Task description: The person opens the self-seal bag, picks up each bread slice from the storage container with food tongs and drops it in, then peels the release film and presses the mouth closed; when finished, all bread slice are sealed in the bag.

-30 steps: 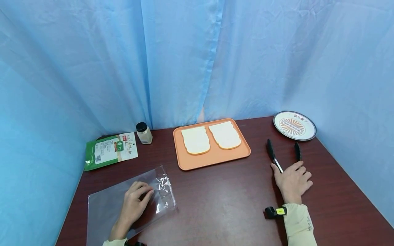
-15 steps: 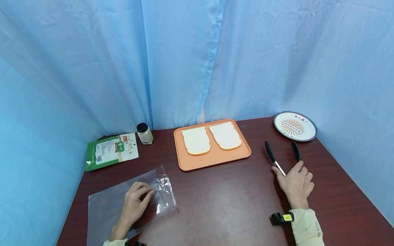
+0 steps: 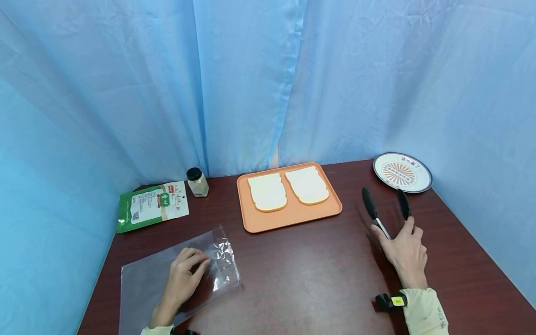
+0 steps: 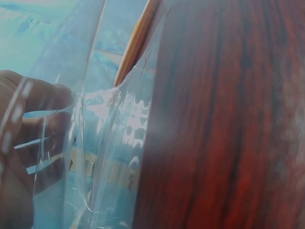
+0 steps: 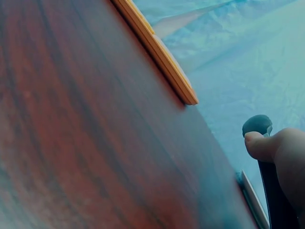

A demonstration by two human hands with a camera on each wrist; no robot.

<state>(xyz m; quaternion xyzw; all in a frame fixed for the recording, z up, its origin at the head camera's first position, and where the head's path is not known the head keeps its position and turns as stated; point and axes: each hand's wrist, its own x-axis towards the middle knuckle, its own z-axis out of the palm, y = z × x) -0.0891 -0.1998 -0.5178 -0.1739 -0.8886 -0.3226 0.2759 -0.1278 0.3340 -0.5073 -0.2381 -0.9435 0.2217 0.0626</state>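
My left hand (image 3: 184,274) is over a clear plastic bag (image 3: 142,284) at the table's left, its thumb and fingertips pinching the film near the crinkled end. In the left wrist view the bag (image 4: 124,129) rises in folds at those fingers (image 4: 47,95). On the right, my right hand (image 3: 405,253) grips a pair of tongs (image 3: 369,204) with black tips, spread apart and pointing away from me. The right wrist view has my thumb (image 5: 259,146) on one arm of the tongs (image 5: 274,191); my palm hides their rear part.
An orange tray (image 3: 289,221) with two bread slices (image 3: 268,191) lies at the back middle. A patterned plate (image 3: 402,172) stands back right, beyond the tongs. Back left are a black-lidded jar (image 3: 197,184) and a green-and-white pouch (image 3: 152,207). Blue curtains (image 3: 251,83) enclose the table.
My right hand closes in on the tongs, the wrist moving right and nearer to me; the tongs' tips have shifted slightly. The left hand and bag stay in place.
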